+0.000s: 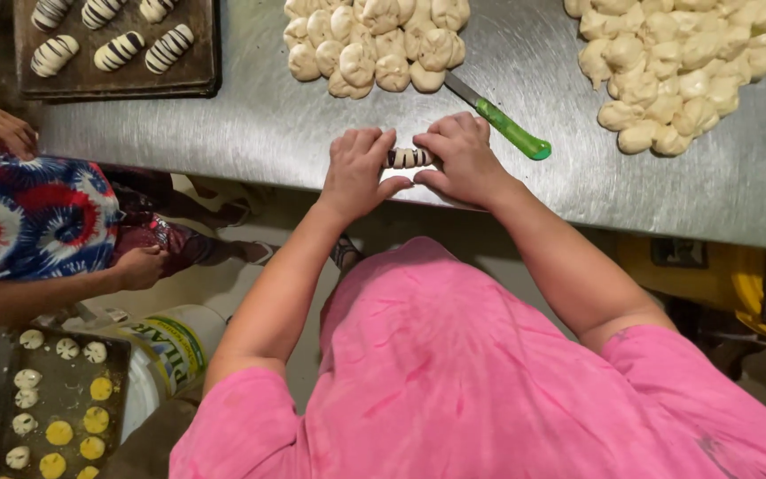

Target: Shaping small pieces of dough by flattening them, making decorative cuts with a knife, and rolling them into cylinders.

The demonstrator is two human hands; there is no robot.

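A small roll of dough with dark stripes [407, 158] lies on the steel table [259, 124] near its front edge. My left hand [356, 170] grips its left end and my right hand [465, 158] grips its right end, fingers curled over it. Most of the roll is hidden by my fingers. Just behind my right hand lies a knife with a green handle [512, 129], its blade pointing at a heap of pale dough balls [374, 43].
A larger heap of dough pieces [684, 62] fills the table's far right. A dark baking tray [197, 75] with striped rolls sits far left. Another person in a patterned top [28, 217] stands at left. Below left, a tray [64, 390] of small round pieces, beside a white bucket [175, 350].
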